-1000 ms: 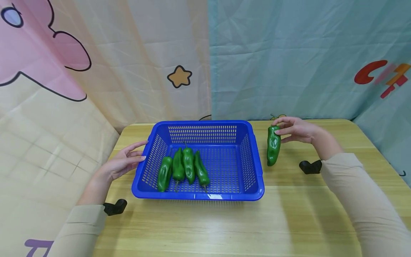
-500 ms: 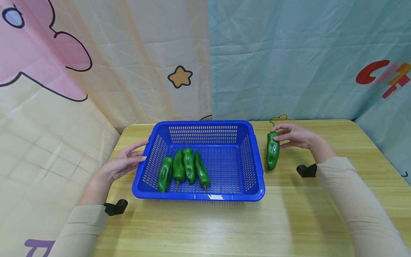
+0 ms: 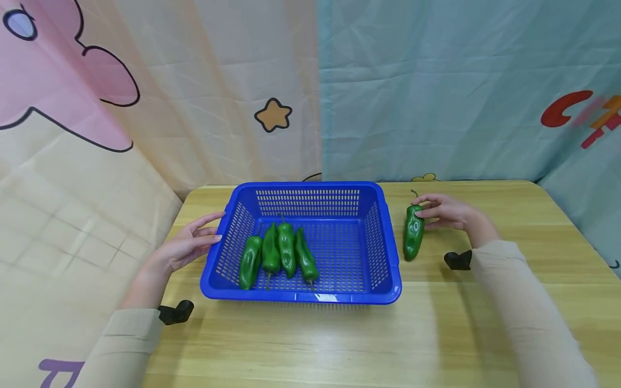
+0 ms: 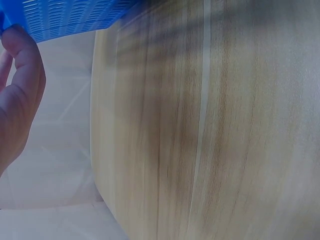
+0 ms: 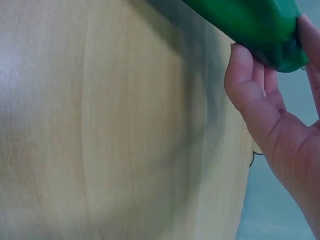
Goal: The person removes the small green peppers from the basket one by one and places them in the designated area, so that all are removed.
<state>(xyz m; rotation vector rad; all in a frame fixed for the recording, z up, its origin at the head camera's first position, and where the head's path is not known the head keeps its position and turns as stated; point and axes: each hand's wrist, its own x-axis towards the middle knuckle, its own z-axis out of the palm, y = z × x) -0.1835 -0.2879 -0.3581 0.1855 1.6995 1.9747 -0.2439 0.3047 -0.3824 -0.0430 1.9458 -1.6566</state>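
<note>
A long green pepper is pinched near its stem end between the thumb and fingers of my right hand. It points toward the front, to the right of the blue plastic basket. In the right wrist view the pepper fills the top edge, above its shadow on the wood. My left hand is at the basket's left side, its extended fingertips and thumb touching the rim. Several green peppers lie side by side in the left half of the basket. In the left wrist view, the thumb meets the basket wall.
Under everything is a wooden table with rounded back corners. Patterned curtains hang behind it and along both sides. A black wrist mount sticks out by the left wrist, and another mount by the right one.
My right hand has brought the pepper lower and nearer the front, and its stem now shows above the fingers. The left hand and the basket have stayed in place.
</note>
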